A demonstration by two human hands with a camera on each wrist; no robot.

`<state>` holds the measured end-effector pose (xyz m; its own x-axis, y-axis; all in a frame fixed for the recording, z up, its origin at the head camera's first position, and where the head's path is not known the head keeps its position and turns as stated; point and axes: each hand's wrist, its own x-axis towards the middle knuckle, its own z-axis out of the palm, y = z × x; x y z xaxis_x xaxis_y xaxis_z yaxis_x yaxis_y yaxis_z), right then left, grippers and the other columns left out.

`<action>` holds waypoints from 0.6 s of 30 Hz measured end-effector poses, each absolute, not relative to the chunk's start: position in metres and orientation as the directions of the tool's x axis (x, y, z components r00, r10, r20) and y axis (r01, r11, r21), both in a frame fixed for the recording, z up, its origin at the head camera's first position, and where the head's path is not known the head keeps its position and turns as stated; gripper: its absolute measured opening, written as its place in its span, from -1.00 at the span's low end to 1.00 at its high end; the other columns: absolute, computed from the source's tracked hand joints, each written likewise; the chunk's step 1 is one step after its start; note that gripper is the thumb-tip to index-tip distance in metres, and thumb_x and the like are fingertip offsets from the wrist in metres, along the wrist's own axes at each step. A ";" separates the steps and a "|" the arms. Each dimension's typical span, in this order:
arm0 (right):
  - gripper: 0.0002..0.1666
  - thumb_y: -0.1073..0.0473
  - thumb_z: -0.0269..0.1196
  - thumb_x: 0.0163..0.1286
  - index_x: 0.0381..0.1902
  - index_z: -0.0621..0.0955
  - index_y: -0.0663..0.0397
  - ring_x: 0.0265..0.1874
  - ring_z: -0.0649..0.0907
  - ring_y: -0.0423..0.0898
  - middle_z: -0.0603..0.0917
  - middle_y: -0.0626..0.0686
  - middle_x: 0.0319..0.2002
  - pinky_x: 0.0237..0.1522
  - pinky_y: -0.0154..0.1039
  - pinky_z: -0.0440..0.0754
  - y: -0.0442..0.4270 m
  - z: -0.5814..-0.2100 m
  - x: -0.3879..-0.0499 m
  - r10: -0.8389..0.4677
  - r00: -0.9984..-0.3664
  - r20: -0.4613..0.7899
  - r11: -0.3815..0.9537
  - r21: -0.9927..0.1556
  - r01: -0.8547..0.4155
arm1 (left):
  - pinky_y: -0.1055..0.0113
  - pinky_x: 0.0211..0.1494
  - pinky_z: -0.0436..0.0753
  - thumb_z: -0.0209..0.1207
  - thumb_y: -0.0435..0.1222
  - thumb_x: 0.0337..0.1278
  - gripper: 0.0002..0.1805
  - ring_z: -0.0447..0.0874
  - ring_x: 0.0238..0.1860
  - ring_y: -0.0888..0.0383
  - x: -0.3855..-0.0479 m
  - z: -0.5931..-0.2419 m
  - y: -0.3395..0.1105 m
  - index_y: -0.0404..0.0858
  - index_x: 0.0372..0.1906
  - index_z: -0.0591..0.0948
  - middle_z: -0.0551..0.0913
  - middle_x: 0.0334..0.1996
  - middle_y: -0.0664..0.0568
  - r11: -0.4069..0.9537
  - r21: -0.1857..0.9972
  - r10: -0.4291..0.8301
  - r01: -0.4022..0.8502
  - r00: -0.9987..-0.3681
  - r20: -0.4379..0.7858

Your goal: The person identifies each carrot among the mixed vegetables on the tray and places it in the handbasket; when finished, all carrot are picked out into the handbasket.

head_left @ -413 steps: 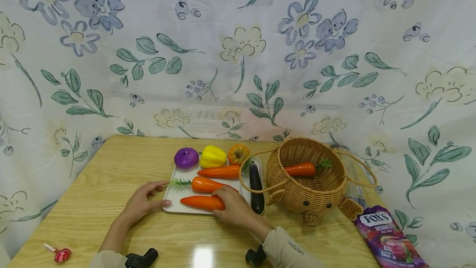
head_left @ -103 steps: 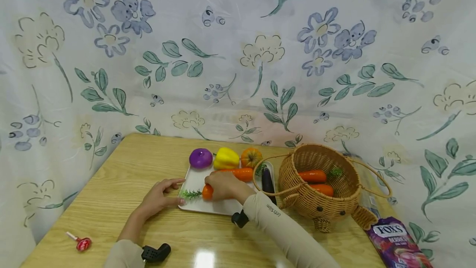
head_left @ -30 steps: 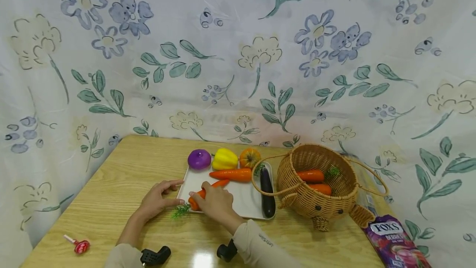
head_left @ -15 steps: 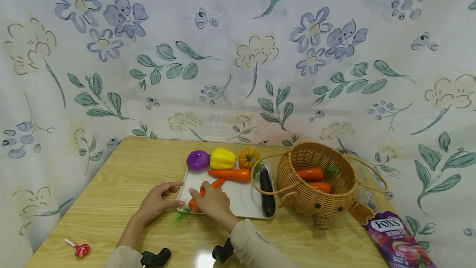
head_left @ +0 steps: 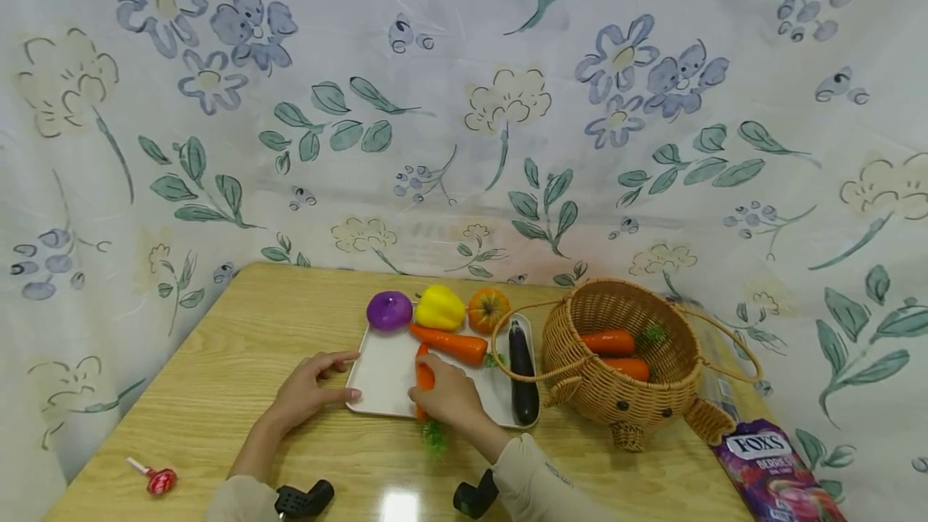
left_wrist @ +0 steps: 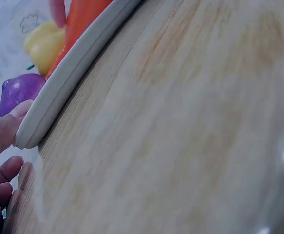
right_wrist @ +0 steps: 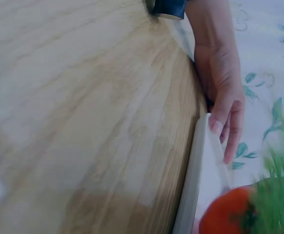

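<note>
On a white tray [head_left: 377, 373], my right hand [head_left: 453, 393] grips a carrot [head_left: 424, 377] near the front edge, its green top [head_left: 433, 437] hanging over the rim. Most of the carrot's middle is hidden by the fingers. My left hand [head_left: 308, 387] rests at the tray's left side, thumb on the rim and fingers relaxed; the left wrist view shows its thumb [left_wrist: 5, 129] against the tray corner. Another carrot [head_left: 453, 345] lies slantwise behind the right hand. A dark eggplant [head_left: 522, 377] lies along the right side. At the back are a purple onion [head_left: 389, 310], yellow bell pepper [head_left: 439, 308] and small pumpkin [head_left: 488, 309].
A wicker basket [head_left: 616, 417] with two carrots [head_left: 609, 341] inside stands right of the tray; its handle loop [head_left: 532, 379] overhangs the eggplant. A purple candy bag [head_left: 772, 466] lies at the right edge, a lollipop [head_left: 161, 481] at front left. A patterned curtain [head_left: 435, 143] hangs behind.
The right hand has moved right with the carrot, turning it from slanted to pointing away. The carrot behind has tilted. Earlier, a second carrot came into the basket. The left hand stays.
</note>
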<state>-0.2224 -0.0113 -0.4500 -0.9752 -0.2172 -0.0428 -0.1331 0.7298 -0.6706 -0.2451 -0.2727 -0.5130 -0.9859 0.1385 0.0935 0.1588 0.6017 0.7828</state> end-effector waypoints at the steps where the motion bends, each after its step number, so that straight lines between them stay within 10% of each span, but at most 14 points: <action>1: -0.36 0.05 0.38 0.17 0.24 0.56 -0.03 0.00 0.66 0.12 0.66 0.10 0.14 -0.07 0.02 0.58 -0.009 -0.450 -0.221 -0.209 -0.977 -0.039 0.736 -0.665 -0.131 | 0.20 -0.04 0.36 0.50 -0.06 -0.10 -0.32 0.39 -0.09 0.07 -0.245 -0.513 -0.273 -0.09 0.23 0.61 0.59 -0.09 0.00 0.601 0.783 0.139 0.160 -0.986 0.094; 9: -0.41 0.09 0.46 0.08 0.10 0.60 0.10 -0.30 0.63 -0.03 0.71 0.09 -0.18 -0.30 -0.12 0.55 0.006 -0.445 -0.213 -0.210 -0.978 -0.017 0.703 -0.698 -0.138 | 0.19 -0.02 0.37 0.50 -0.06 -0.11 -0.33 0.40 -0.09 0.08 -0.245 -0.514 -0.273 -0.10 0.22 0.62 0.60 -0.10 0.01 0.604 0.779 0.142 0.170 -0.984 0.105; 18: -0.60 0.15 0.49 0.13 -0.06 0.67 0.06 -0.13 0.61 -0.07 0.71 0.03 -0.08 -0.09 -0.14 0.53 0.029 -0.434 -0.220 -0.374 -0.924 0.074 0.629 -0.712 -0.312 | 0.17 0.00 0.39 0.49 -0.06 -0.09 -0.32 0.42 -0.07 0.07 -0.245 -0.513 -0.272 -0.11 0.23 0.61 0.61 -0.08 -0.01 0.606 0.777 0.148 0.172 -0.984 0.103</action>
